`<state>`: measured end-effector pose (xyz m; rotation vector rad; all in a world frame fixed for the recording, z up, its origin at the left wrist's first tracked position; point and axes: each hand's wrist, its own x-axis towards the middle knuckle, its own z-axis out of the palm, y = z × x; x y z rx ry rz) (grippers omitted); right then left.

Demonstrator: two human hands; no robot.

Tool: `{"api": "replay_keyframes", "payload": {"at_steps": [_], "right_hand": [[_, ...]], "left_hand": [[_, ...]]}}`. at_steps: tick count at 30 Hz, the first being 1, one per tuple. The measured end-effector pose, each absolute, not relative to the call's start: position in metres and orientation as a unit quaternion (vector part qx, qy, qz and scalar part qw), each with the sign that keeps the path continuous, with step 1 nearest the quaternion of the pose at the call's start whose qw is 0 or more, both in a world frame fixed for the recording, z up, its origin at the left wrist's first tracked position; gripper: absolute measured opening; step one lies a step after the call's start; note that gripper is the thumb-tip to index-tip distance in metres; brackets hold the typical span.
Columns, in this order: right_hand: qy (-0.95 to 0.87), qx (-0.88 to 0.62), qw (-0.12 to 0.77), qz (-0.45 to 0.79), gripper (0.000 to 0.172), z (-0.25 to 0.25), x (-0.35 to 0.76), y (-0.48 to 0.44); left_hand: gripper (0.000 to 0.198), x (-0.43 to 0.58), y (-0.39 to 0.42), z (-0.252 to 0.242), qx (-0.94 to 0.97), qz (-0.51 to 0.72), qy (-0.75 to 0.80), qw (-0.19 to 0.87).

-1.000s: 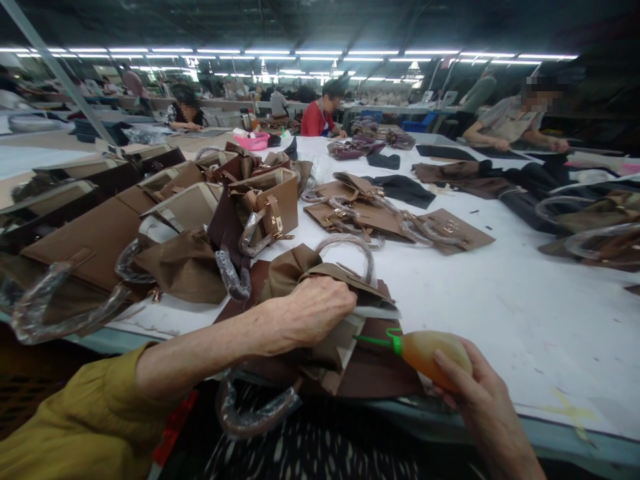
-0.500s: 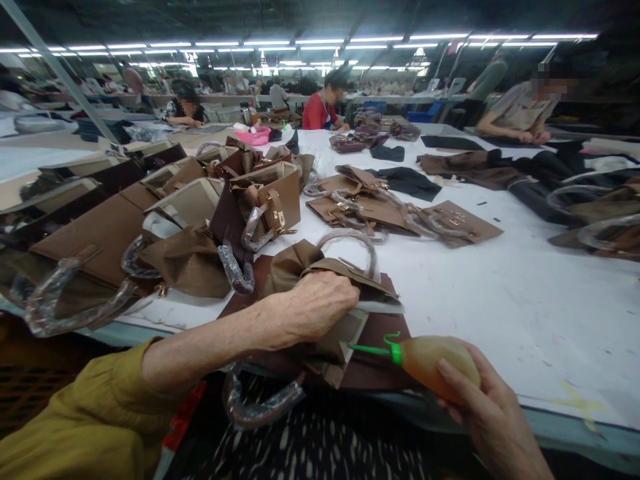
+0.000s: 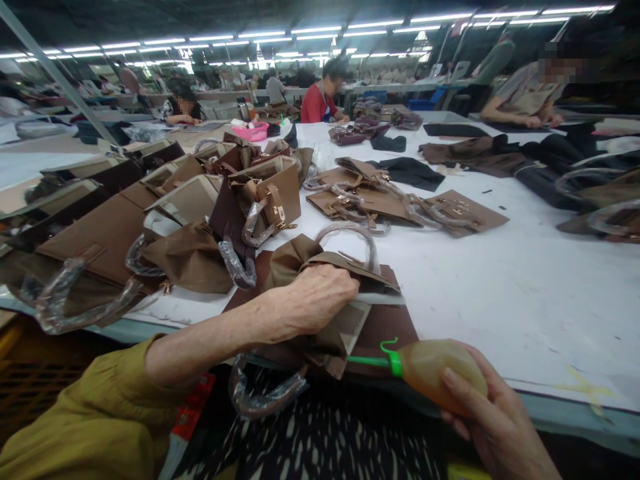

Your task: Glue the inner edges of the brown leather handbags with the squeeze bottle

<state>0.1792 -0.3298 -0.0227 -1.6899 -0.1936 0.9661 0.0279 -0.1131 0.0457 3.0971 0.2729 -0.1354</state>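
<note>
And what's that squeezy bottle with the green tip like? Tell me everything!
The bottle is rounded, cloudy and plastic-looking, with amber showing inside. Its green collar carries a thin spout and a curled strip. It lies sideways in the right hand, spout pointing left towards the brown bag; whether they touch is unclear.

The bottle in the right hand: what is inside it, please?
Inside the bottle, amber-coloured liquid shows through the wall. The part covered by the right hand cannot be seen.
</note>
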Motion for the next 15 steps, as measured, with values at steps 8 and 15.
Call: {"api": "replay_keyframes", "payload": {"at_steps": [8, 15], "right_hand": [[-0.079, -0.706, 0.557, 0.430, 0.066, -0.023, 0.171, -0.338], [-0.034, -0.687, 0.590, 0.423, 0.063, -0.024, 0.163, -0.342]], "left_hand": [[0.014, 0.031, -0.118, 0.057, 0.990, -0.083, 0.113, 0.009], [0.014, 0.027, -0.115, 0.051, 0.994, -0.060, 0.093, 0.010]]}}
